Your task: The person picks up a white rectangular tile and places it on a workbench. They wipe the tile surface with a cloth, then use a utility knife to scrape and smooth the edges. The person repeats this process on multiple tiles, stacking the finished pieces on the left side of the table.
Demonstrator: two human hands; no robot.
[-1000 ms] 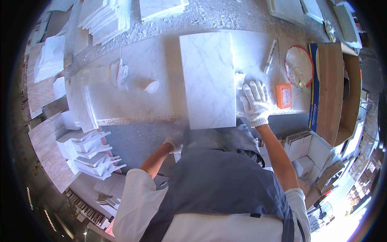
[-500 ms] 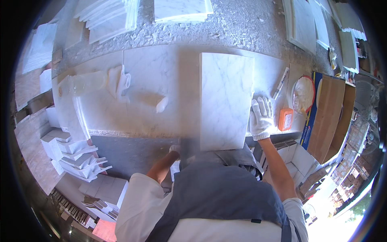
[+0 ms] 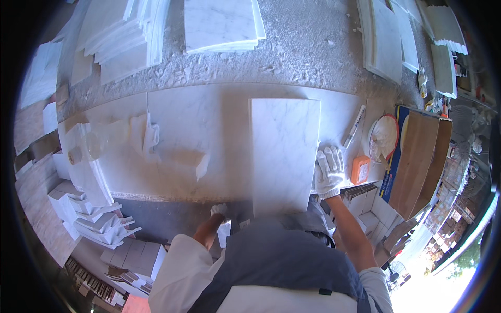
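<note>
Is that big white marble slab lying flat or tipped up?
Flat: the marble slab lies on the worktop, its near end past the edge, the gloved right hand at its side.

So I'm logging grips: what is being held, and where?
The marble tile: gloved right hand on its right edge, left hand near its front edge; contact unclear.

Strong daylight is falling across the scene, brightest at the lower right rim, where the view is blowing out to plain white. The white marble slab (image 3: 284, 154) and the worktable (image 3: 209, 120) are reflecting hard and losing some veining to glare. A soft-edged shadow is lying over the table's near edge and the dark strip below it, dimming the left hand (image 3: 220, 211). The gloved right hand (image 3: 329, 172) is sitting in full light. Fisheye distortion is bending straight edges toward the rim; a black vignette is ringing the frame. Outer details are smearing slightly.
</note>
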